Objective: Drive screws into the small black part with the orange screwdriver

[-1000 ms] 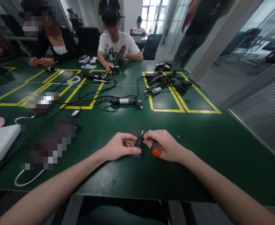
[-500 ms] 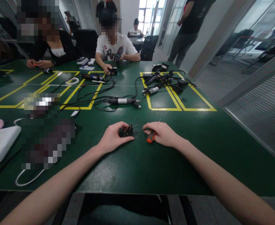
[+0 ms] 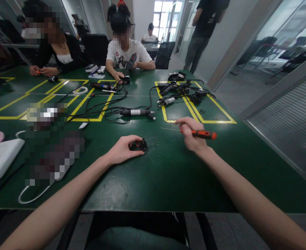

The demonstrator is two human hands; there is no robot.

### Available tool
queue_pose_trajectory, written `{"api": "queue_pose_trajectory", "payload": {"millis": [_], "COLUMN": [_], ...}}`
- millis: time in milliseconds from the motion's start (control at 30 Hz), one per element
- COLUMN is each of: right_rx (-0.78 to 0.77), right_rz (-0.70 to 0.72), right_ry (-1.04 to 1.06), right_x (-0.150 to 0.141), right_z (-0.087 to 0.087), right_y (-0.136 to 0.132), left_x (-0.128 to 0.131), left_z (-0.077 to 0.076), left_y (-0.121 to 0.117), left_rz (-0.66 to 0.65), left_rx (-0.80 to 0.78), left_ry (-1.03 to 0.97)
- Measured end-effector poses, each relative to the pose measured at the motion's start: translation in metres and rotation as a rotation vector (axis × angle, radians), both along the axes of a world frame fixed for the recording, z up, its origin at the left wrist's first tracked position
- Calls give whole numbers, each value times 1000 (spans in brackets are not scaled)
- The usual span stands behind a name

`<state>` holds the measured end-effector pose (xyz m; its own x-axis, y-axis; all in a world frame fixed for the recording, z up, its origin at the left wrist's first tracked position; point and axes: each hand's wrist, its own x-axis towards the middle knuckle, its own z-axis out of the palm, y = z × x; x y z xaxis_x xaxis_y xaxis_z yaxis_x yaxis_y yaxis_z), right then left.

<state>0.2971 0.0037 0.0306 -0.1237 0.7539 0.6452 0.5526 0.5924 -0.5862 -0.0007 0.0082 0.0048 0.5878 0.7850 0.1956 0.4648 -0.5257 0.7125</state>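
Observation:
A small black part with a short metal tube standing up from it (image 3: 143, 144) rests on the green table (image 3: 132, 187). My left hand (image 3: 124, 149) is closed around its left side, thumb in front and fingers behind. To the right, my right hand (image 3: 193, 137) grips an orange and black screwdriver (image 3: 205, 134) near the front of its handle. The shaft points left above the table, apart from the black part, and the handle end sticks out to the right. A tiny bit (image 3: 156, 144) lies on the table between the hands.
Beyond my hands lies a grey and black pen-shaped power tool (image 3: 136, 113) with looped cables. More tools and cords (image 3: 172, 88) sit inside yellow tape outlines at the back right. A white box (image 3: 4, 159) stands at left. Across the table, a person (image 3: 128, 52) holds a power screwdriver.
My right hand has moved right and slightly away from me, turning the screwdriver so its shaft now points left. My left hand and the black part have shifted slightly left.

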Motion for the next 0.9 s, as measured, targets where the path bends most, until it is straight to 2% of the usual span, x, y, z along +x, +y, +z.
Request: {"api": "queue_pose_trajectory", "payload": {"millis": [33, 100, 167, 300, 367, 467, 633, 767, 900], "right_rx": [-119, -389, -514, -567, -515, -456, -340, -391, -466], "right_rz": [-6, 82, 183, 461, 517, 513, 491, 534, 534], "right_ry": [129, 312, 341, 194, 103, -36, -103, -231, -244], "right_x": [4, 7, 4, -12, -20, -29, -38, -46, -54], "right_z": [7, 25, 45, 76, 84, 89, 86, 76, 64], "right_y": [4, 12, 17, 13, 9, 4, -3, -2, 1], "left_x": [2, 5, 7, 9, 10, 10, 7, 7, 7], "left_z": [-2, -5, -7, -9, -9, -7, -5, -7, -6], "left_y": [0, 0, 0, 0, 0, -2, -2, -3, -5], "left_rz": [1, -1, 6, 19, 14, -1, -38, -44, -38], "left_rx": [16, 51, 100, 190, 213, 219, 208, 231, 242], "left_ry": [-4, -2, 13, 45, 49, 42, 11, 3, 15]}}
